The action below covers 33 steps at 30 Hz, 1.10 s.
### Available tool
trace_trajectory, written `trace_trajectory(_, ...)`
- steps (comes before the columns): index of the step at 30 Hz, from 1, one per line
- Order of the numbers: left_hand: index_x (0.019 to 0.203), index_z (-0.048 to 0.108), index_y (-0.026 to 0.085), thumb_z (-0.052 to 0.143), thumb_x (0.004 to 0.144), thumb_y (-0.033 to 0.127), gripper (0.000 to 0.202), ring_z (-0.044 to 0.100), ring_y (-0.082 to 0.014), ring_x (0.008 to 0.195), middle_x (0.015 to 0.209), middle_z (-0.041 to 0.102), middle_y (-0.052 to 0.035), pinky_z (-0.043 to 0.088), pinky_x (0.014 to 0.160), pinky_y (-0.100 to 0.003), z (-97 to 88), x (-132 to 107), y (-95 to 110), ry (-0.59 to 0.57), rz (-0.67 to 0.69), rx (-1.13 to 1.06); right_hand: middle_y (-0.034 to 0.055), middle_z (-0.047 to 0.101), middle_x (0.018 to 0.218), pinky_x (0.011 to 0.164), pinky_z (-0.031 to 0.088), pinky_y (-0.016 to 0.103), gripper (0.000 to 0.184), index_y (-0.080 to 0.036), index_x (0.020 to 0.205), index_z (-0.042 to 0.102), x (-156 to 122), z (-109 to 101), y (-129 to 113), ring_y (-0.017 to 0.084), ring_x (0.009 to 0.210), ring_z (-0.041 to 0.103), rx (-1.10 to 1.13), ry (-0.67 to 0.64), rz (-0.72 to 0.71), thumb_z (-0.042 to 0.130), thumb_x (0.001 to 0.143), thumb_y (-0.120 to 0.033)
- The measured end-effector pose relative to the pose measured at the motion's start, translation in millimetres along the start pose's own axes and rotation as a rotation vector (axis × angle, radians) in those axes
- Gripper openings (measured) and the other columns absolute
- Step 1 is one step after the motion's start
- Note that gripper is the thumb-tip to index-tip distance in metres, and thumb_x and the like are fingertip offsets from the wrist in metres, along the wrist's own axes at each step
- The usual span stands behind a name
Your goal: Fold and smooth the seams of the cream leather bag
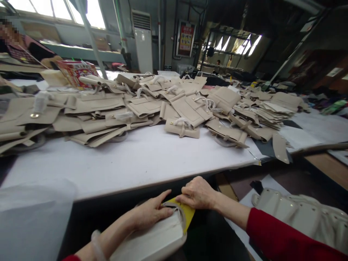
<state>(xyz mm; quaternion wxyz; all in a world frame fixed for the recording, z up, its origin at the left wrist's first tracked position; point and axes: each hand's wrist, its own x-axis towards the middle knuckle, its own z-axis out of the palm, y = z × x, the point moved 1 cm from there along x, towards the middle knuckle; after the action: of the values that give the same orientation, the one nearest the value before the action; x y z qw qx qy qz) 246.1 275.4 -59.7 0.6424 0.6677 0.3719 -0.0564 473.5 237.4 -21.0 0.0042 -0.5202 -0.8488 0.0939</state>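
Below the near edge of the white table, the left hand is pressing flat, fingers extended, on a cream bag piece; it looks light, stiff-edged, best held by its rim; the right hand is pinching its yellow tab.

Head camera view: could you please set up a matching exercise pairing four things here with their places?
Things:
1. left hand
2. right hand
3. heap of beige leather bag pieces
4. white padded bag body with studs

Places:
A. far across the white table
B. on the yellow curved piece
C. lower right, beside the red sleeve
D. flat on the white bag panel

Pairs: 1-D, 2-B, 3-A, 4-C
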Motion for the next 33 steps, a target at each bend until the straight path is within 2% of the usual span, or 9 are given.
trace_trajectory(4,0.149,0.033,0.031,0.057,0.089,0.047,0.068,0.055,-0.0251,0.119,0.136,0.058,-0.0031,0.039,0.104,-0.035,-1.1,-6,13,0.002,0.098,0.083,0.0082,0.070,0.061,0.052,0.009,0.031,0.060,-0.017,0.061,0.064,6,2,3,0.014,0.053,0.059,-0.050,0.000,-0.079,0.038,0.095,-0.059)
trace_trajectory(7,0.140,0.048,0.036,0.051,0.092,0.045,0.049,0.058,-0.0234,0.113,0.130,0.062,0.0021,0.040,0.102,-0.033,-1.9,-11,23,-0.036,0.191,0.131,0.0072,0.070,0.060,0.051,0.008,0.031,0.060,-0.017,0.061,0.063,8,4,4,0.014,0.052,0.060,-0.073,0.006,-0.114,0.038,0.095,-0.059)
trace_trajectory(9,0.134,0.054,0.035,0.049,0.093,0.047,0.043,0.060,-0.0231,0.108,0.123,0.066,0.0027,0.042,0.099,-0.032,-2.2,-13,26,-0.043,0.212,0.153,0.0071,0.070,0.060,0.051,0.007,0.031,0.060,-0.017,0.060,0.063,9,4,4,0.014,0.052,0.061,-0.084,0.010,-0.126,0.037,0.095,-0.058)
trace_trajectory(14,0.130,0.058,0.032,0.046,0.093,0.050,0.042,0.062,-0.0238,0.102,0.118,0.068,0.0011,0.045,0.094,-0.031,-1.9,-13,28,-0.032,0.206,0.232,0.0067,0.071,0.062,0.051,0.007,0.031,0.059,-0.017,0.062,0.064,8,5,2,0.016,0.056,0.065,-0.101,0.004,-0.128,0.037,0.096,-0.058)
trace_trajectory(19,0.131,0.056,0.032,0.041,0.096,0.049,0.042,0.062,-0.0247,0.108,0.123,0.067,-0.0005,0.045,0.093,-0.030,-0.1,-15,35,-0.028,0.202,0.337,0.0052,0.072,0.064,0.051,0.008,0.031,0.053,-0.019,0.065,0.064,3,10,-1,0.017,0.059,0.067,-0.116,-0.020,-0.093,0.040,0.096,-0.055)
trace_trajectory(23,0.130,0.056,0.034,0.038,0.097,0.046,0.039,0.065,-0.0228,0.100,0.117,0.069,0.0001,0.047,0.084,-0.028,2.9,-16,35,-0.003,0.210,0.396,0.0047,0.073,0.067,0.051,0.010,0.031,0.053,-0.021,0.069,0.065,-1,12,-6,0.019,0.061,0.069,-0.121,-0.045,-0.051,0.038,0.097,-0.056)
trace_trajectory(29,0.118,0.062,0.029,0.035,0.099,0.044,0.036,0.067,-0.0233,0.091,0.104,0.072,-0.0022,0.046,0.077,-0.028,11.4,-14,29,0.084,0.228,0.504,0.0056,0.073,0.069,0.051,0.020,0.028,0.052,-0.022,0.073,0.066,-7,12,-15,0.023,0.063,0.070,-0.126,-0.084,0.027,0.032,0.100,-0.052)
trace_trajectory(33,0.112,0.064,0.029,0.036,0.099,0.042,0.034,0.068,-0.0242,0.089,0.099,0.073,-0.0016,0.045,0.073,-0.028,17.6,-15,28,0.143,0.228,0.587,0.0058,0.074,0.071,0.052,0.028,0.028,0.052,-0.022,0.077,0.066,-15,17,-28,0.025,0.063,0.071,-0.112,-0.086,0.085,0.029,0.101,-0.049)
